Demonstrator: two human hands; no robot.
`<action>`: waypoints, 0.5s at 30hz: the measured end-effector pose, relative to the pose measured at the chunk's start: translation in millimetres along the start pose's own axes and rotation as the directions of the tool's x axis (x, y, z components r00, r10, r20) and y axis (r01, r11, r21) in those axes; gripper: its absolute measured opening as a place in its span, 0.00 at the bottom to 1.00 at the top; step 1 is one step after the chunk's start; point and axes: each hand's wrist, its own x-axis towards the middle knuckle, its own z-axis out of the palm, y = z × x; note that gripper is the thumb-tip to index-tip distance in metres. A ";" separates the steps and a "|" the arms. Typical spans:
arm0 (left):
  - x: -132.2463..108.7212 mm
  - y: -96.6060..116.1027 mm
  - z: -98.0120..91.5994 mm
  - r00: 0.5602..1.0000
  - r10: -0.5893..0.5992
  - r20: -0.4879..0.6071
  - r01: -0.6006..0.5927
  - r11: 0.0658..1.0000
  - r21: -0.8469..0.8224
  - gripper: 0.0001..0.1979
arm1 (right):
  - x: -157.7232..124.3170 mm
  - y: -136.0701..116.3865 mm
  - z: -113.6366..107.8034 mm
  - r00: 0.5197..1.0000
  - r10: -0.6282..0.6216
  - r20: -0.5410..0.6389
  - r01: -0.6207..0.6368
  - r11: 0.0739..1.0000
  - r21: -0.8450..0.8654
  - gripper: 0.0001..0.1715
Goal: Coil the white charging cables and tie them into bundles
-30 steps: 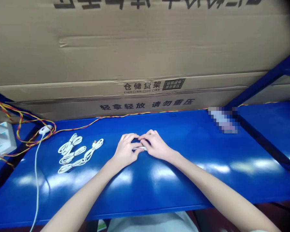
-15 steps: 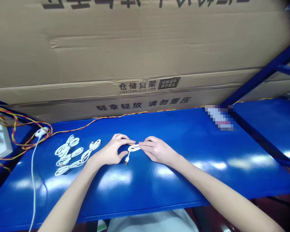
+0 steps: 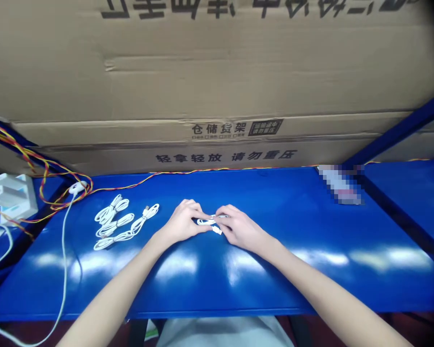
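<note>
A coiled white USB cable (image 3: pixel 205 222) lies between my two hands, just over the blue shelf (image 3: pixel 282 202). My left hand (image 3: pixel 185 221) closes on its left side, index finger along the coil and thumb by the short end with the USB plug (image 3: pixel 217 231). Gripping the coil's right part is my right hand (image 3: pixel 241 227), its fingers bent and hiding that end of the loops. To the left of my hands lie several bundled white cables (image 3: pixel 125 234), partly overlapping.
A large cardboard box (image 3: pixel 210 86) stands behind the shelf. Twisted red-yellow wires (image 3: pixel 133 184) run along the back edge. At left are a white power strip (image 3: pixel 20 197) and a white cord (image 3: pixel 64 260). A blurred-out flat item (image 3: pixel 342 185) lies at the back right.
My left hand has moved onto the cable, closer to my right hand. The USB plug has swung from hanging down-left to pointing right. The view has shifted slightly.
</note>
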 end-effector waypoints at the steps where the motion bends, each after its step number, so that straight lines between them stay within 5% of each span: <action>1: -0.4 1.1 1.9 1.000 0.007 -0.018 -0.007 1.000 0.023 0.12 | 0.1 -2.2 -4.1 0.999 0.007 0.031 -0.007 1.000 0.023 0.16; 10: -3.4 18.5 10.5 0.989 -0.116 -0.087 0.120 0.992 0.040 0.09 | -5.3 4.5 0.2 1.000 0.027 -0.011 -0.026 0.996 0.085 0.14; 15: -3.8 17.4 13.3 0.996 0.014 -0.083 -0.006 0.995 0.103 0.10 | -3.6 10.4 -0.4 1.000 -0.018 0.017 0.016 0.997 0.075 0.16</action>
